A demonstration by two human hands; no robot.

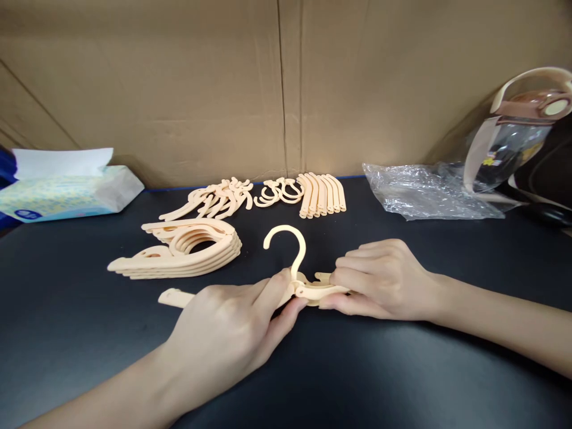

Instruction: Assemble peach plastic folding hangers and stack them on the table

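Note:
A cream plastic folding hanger [315,291] is held between both hands just above the black table. Its hook [300,244] stands upright and curls to the left. My left hand [227,319] is closed around the left arm of the hanger, whose end sticks out beyond the knuckles. With thumb and fingers, my right hand [379,280] grips the right arm close to the central joint. Part of the joint is hidden by the fingers. Beyond my left hand lies a stack of folded hangers [179,262].
Along the back lie loose curved hanger arms [214,199], several hooks [279,192] and a row of hanger arms [322,193]. A tissue pack [67,193] is at the left. Clear plastic wrap [429,193] and a drinking bottle [513,140] stand right, before a cardboard wall [201,89].

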